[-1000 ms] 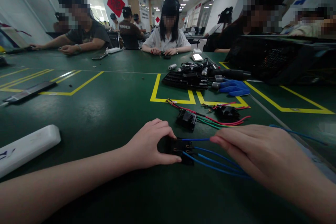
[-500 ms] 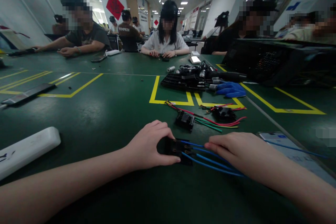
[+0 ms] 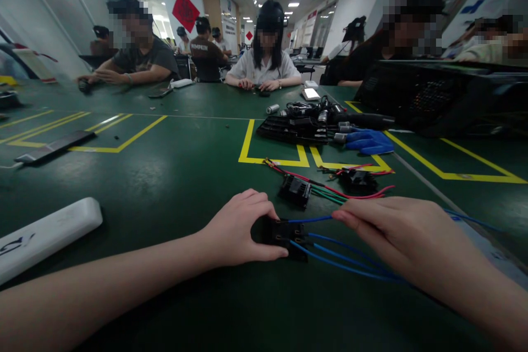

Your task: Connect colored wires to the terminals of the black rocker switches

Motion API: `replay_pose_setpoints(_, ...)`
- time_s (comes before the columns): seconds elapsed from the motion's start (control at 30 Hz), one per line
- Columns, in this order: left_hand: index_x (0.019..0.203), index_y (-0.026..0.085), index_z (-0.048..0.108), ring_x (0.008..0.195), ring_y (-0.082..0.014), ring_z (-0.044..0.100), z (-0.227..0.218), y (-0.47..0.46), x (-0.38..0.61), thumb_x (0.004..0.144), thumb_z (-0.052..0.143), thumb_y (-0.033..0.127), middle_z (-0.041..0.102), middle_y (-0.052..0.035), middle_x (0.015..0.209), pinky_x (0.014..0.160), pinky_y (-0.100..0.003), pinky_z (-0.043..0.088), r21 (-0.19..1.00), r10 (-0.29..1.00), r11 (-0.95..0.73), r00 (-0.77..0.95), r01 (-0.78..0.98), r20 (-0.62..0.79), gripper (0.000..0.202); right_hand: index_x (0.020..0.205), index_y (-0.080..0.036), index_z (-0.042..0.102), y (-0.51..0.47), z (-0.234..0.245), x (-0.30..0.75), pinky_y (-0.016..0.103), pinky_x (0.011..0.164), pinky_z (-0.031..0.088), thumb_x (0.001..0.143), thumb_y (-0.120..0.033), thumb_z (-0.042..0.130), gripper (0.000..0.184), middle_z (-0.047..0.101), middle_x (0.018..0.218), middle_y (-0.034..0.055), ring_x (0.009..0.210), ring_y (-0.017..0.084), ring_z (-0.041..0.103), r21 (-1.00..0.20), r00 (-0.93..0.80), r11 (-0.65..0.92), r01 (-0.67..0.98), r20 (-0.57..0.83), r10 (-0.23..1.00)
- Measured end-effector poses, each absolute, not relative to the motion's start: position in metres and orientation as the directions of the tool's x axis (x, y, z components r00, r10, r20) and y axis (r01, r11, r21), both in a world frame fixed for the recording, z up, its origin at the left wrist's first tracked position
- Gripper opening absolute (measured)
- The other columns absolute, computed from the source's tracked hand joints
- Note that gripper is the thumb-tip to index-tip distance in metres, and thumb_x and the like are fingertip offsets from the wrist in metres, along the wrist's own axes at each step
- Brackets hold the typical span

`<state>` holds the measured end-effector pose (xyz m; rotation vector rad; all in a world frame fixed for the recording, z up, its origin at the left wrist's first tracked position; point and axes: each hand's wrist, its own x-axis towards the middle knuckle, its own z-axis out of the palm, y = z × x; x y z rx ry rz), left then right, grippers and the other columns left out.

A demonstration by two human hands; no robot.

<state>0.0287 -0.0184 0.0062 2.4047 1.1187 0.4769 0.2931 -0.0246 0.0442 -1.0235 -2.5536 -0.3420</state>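
A black plastic connector block [image 3: 284,236] lies low over the green table, with several blue wires running out of its right side. My left hand [image 3: 241,225] is closed on it, thumb at its near edge and fingers at its far edge. My right hand [image 3: 396,231] pinches the farthest blue wire [image 3: 311,220] between thumb and fingertips, a short way right of the block. The other blue wires [image 3: 350,265] pass beneath that hand, and their far ends are partly hidden. Just beyond sits another black connector [image 3: 296,190], with green and red wires beside it.
A third black connector [image 3: 358,179] with red wires lies farther right. Behind are black tools with cables [image 3: 295,127] and a blue glove [image 3: 369,141]. A white case [image 3: 53,236] and a dark phone [image 3: 55,147] lie left. Yellow tape marks the table [image 3: 165,187]; people sit around it.
My right hand has moved slightly right and up along the top blue wire, which now looks straighter. The left hand keeps its hold on the connector. The view has shifted a little.
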Motion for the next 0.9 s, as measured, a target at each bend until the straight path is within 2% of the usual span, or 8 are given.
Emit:
replay_pose_setpoints(0.13,0.09,0.018,0.063,0.089,-0.0234,0.053,0.007,-0.019,0.028,0.074,0.08,0.045,0.061,-0.0033,0.092,0.078,-0.036,0.043,0.525,0.78,-0.576,0.614,0.627,0.123,0.035,0.069,-0.025,0.065,-0.019,0.036,0.295,0.028,0.041,0.041,0.097,-0.034,0.043,0.036,0.069,0.06,0.0002,0.048,0.02,0.065,-0.044,-0.595,0.594,0.803,0.006,0.804)
replay_pose_setpoints(0.23,0.089,0.018,0.063,0.089,-0.0236,0.053,0.007,-0.019,0.029,0.074,0.08,0.046,0.061,-0.0034,0.092,0.078,-0.036,0.043,0.518,0.779,-0.578,0.615,0.63,0.121,0.035,0.068,-0.026,0.065,-0.019,0.033,0.295,0.028,0.045,0.043,0.095,-0.033,0.045,0.035,0.07,0.064,0.0,0.053,0.019,0.066,-0.107,-0.543,0.532,0.84,-0.128,0.83)
replay_pose_setpoints(0.33,0.089,0.018,0.063,0.089,-0.0234,0.053,0.007,-0.019,0.029,0.075,0.08,0.046,0.061,-0.0034,0.093,0.079,-0.036,0.043,0.52,0.778,-0.58,0.616,0.627,0.125,0.036,0.07,-0.026,0.067,-0.019,0.035,0.298,0.028,0.044,0.042,0.096,-0.035,0.044,0.036,0.071,0.064,0.0007,0.051,0.02,0.066,-0.093,-0.583,0.579,0.81,-0.023,0.812)
replay_pose_setpoints(0.47,0.089,0.018,0.064,0.089,-0.0232,0.053,0.005,-0.018,0.029,0.074,0.08,0.046,0.061,-0.003,0.093,0.078,-0.036,0.042,0.523,0.781,-0.576,0.612,0.629,0.125,0.036,0.076,-0.022,0.067,-0.023,0.043,0.298,0.031,0.046,0.045,0.102,-0.036,0.032,0.046,0.072,0.066,0.0047,0.052,0.022,0.067,0.112,-0.671,0.683,0.722,0.355,0.651)
replay_pose_setpoints(0.57,0.09,0.018,0.064,0.089,-0.023,0.052,0.004,-0.018,0.028,0.074,0.079,0.046,0.061,-0.0026,0.093,0.077,-0.035,0.042,0.524,0.779,-0.579,0.614,0.625,0.128,0.035,0.07,-0.021,0.064,-0.033,0.051,0.289,0.03,0.047,0.044,0.104,-0.032,0.028,0.051,0.071,0.065,0.0065,0.052,0.019,0.066,0.257,-0.705,0.691,0.676,0.497,0.505)
replay_pose_setpoints(0.73,0.089,0.018,0.064,0.089,-0.0231,0.053,0.005,-0.019,0.029,0.074,0.079,0.046,0.061,-0.0031,0.093,0.076,-0.035,0.042,0.522,0.779,-0.576,0.615,0.629,0.119,0.035,0.068,-0.021,0.065,-0.038,0.054,0.285,0.031,0.048,0.043,0.104,-0.029,0.031,0.05,0.071,0.064,0.0066,0.052,0.019,0.065,0.337,-0.716,0.663,0.668,0.533,0.451)
replay_pose_setpoints(0.83,0.089,0.018,0.064,0.089,-0.0234,0.053,0.006,-0.02,0.029,0.075,0.079,0.047,0.061,-0.0033,0.093,0.077,-0.036,0.042,0.518,0.784,-0.568,0.612,0.639,0.105,0.035,0.073,-0.023,0.068,-0.03,0.048,0.293,0.031,0.044,0.042,0.102,-0.035,0.031,0.049,0.072,0.065,0.0055,0.05,0.021,0.065,0.218,-0.68,0.66,0.719,0.415,0.604)
replay_pose_setpoints(0.9,0.09,0.018,0.064,0.09,-0.0238,0.053,0.007,-0.02,0.029,0.075,0.078,0.048,0.061,-0.0036,0.094,0.078,-0.037,0.043,0.52,0.784,-0.566,0.612,0.64,0.101,0.036,0.072,-0.025,0.068,-0.025,0.043,0.297,0.03,0.042,0.041,0.099,-0.036,0.037,0.043,0.072,0.063,0.0027,0.048,0.021,0.065,0.081,-0.652,0.652,0.753,0.216,0.726)
